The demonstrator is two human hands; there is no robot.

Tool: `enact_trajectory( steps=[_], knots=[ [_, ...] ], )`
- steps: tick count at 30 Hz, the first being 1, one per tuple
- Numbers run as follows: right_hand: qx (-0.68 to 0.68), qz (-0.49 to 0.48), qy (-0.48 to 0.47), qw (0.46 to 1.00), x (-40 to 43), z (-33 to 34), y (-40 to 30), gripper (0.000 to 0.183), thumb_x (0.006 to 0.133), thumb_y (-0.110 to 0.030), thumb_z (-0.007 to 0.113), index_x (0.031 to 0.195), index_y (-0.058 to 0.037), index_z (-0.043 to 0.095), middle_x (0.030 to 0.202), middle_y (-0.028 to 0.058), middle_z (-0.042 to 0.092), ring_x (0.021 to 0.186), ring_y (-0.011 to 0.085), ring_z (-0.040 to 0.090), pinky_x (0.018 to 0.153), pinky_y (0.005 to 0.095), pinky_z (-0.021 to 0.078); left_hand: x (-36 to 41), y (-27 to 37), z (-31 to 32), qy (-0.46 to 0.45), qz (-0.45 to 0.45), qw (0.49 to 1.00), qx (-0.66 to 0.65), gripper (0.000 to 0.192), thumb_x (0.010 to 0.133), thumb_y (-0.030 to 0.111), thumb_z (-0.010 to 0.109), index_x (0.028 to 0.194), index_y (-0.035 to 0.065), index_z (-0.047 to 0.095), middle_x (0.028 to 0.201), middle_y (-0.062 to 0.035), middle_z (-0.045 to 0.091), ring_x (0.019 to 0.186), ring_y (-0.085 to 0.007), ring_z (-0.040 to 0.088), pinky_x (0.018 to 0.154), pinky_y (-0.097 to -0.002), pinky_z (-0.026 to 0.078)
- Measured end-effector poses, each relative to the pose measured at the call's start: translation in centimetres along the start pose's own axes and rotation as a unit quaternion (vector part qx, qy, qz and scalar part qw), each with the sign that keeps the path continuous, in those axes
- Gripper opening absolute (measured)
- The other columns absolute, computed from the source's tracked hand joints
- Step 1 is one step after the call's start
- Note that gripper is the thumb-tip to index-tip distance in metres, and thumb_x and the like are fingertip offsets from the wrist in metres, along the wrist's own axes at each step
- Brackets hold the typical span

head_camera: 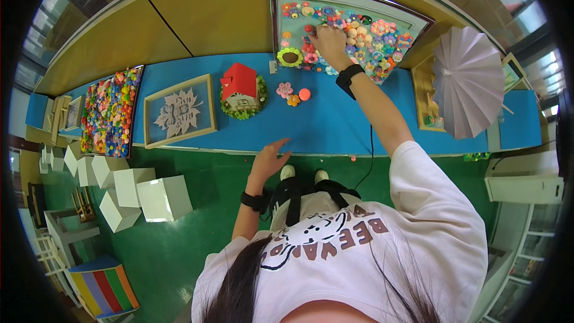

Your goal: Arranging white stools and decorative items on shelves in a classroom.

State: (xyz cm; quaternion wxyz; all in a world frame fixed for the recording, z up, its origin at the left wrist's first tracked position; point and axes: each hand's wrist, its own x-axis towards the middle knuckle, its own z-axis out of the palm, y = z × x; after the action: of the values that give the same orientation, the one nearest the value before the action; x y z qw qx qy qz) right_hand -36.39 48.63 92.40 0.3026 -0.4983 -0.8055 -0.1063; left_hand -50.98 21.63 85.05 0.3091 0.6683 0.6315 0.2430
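A framed panel (417, 22) with many colourful clay flowers and balls leans against the yellow wall. My right hand (331, 42) reaches to its left-middle part, fingers bent down among the pieces. Whether they pinch a piece is hidden. Just left of the fingertips is a red ball (309, 28), and a sunflower (290, 57) sits at the panel's lower left. On the blue tabletop (251, 137) lie a pink flower (284, 90), an orange flower (293, 100) and a coral disc (304, 94). My left hand (270, 159) hangs before the table's front edge, fingers apart, holding nothing.
A red-roofed model house (240, 87), a framed leaf paper-cut (179, 112) and another framed clay panel (112, 112) stand to the left. At right is a folded paper fan or umbrella (471, 80). A black cable (371, 143) hangs over the table edge. White boxes (163, 199) stand on the green floor.
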Motion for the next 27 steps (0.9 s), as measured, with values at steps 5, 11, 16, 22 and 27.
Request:
enact_trajectory(
  steps=[5, 11, 16, 22, 27],
  knots=[
    [0.081, 0.024, 0.061, 0.995, -2.3, -2.8, -0.5, 0.027, 0.066, -0.032, 0.056, 0.058, -0.0065, 0.053, 0.052, 0.0083, 0.053, 0.048, 0.0223, 0.053, 0.039, 0.0316, 0.0398, -0.4, 0.4, -0.5, -0.008, -0.013, 1.0, -0.001, 0.033, 0.072, 0.015, 0.053, 0.103, 0.0056, 0.047, 0.089, -0.0162, 0.054, 0.083, -0.0253, 0.052, 0.067, -0.0317, 0.042],
    [0.121, 0.074, -0.044, 0.989, -11.9, -7.7, -0.2, 0.03, 0.067, -0.034, 0.056, 0.056, -0.0064, 0.052, 0.048, 0.008, 0.05, 0.046, 0.0242, 0.05, 0.038, 0.0327, 0.037, -2.1, -1.4, -1.2, -0.006, -0.009, 0.998, -0.059, 0.037, 0.071, 0.019, 0.054, 0.105, 0.0065, 0.046, 0.091, -0.0165, 0.053, 0.084, -0.027, 0.051, 0.069, -0.0328, 0.041],
    [0.089, 0.156, -0.115, 0.977, -20.7, -9.4, 1.4, 0.029, 0.066, -0.032, 0.058, 0.054, -0.0066, 0.051, 0.048, 0.0076, 0.05, 0.044, 0.0242, 0.048, 0.038, 0.0329, 0.0357, -3.4, -5.0, -2.2, -0.029, -0.076, 0.994, -0.076, 0.035, 0.073, 0.015, 0.054, 0.106, 0.0062, 0.045, 0.093, -0.0138, 0.054, 0.083, -0.0196, 0.053, 0.069, -0.0292, 0.042],
    [0.079, 0.179, -0.128, 0.972, -26.7, -11.2, -0.2, 0.023, 0.065, -0.024, 0.06, 0.053, -0.0061, 0.05, 0.049, 0.0065, 0.05, 0.044, 0.024, 0.048, 0.041, 0.032, 0.0359, -5.8, -9.3, -2.8, -0.024, -0.071, 0.992, -0.102, 0.036, 0.072, 0.017, 0.054, 0.105, 0.0056, 0.046, 0.089, -0.0145, 0.055, 0.078, -0.0225, 0.055, 0.067, -0.031, 0.043],
    [0.114, 0.119, -0.157, 0.974, -30.9, -12.3, -2.9, 0.018, 0.065, -0.021, 0.059, 0.057, -0.0066, 0.051, 0.048, 0.0047, 0.05, 0.044, 0.0237, 0.047, 0.051, 0.031, 0.0359, -9.9, -11.2, -4.3, -0.021, -0.137, 0.986, -0.09, 0.036, 0.071, 0.014, 0.054, 0.105, 0.0058, 0.046, 0.087, -0.0135, 0.055, 0.076, -0.0212, 0.055, 0.064, -0.029, 0.043]
  ],
)
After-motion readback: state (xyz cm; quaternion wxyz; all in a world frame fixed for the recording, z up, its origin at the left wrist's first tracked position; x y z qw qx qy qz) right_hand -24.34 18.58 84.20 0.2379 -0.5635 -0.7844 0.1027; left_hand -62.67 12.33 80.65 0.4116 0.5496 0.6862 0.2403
